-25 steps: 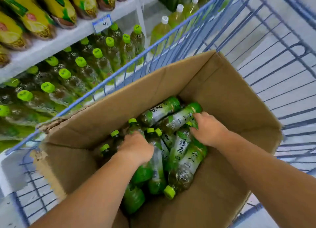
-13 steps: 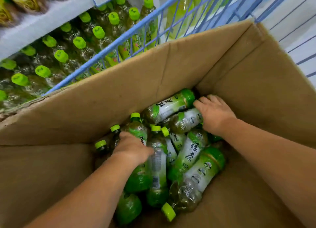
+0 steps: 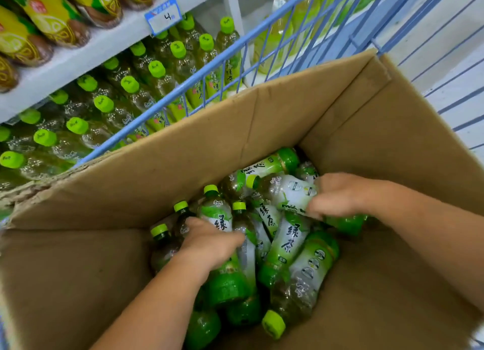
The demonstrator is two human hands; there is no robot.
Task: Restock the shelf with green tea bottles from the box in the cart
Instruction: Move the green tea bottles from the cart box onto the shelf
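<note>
head | left hand (image 3: pixel 209 242) is curling round a green tea bottle (image 3: pixel 217 218) in the box (image 3: pixel 170 171) | right hand (image 3: pixel 340 195) is gripping a second bottle (image 3: pixel 288 192) lying atop the pile | box is sitting in the cart (image 3: pixel 209 69) beside the shelf (image 3: pixel 78 58)

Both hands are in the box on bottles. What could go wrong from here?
The left hand grips a cap-up bottle, the right hand a lying bottle, both in a loose crisscrossed pile; pulling may tumble neighbours. Lifting out, a bottle could knock the cart rail that stands between box and shelf bottles.
</note>
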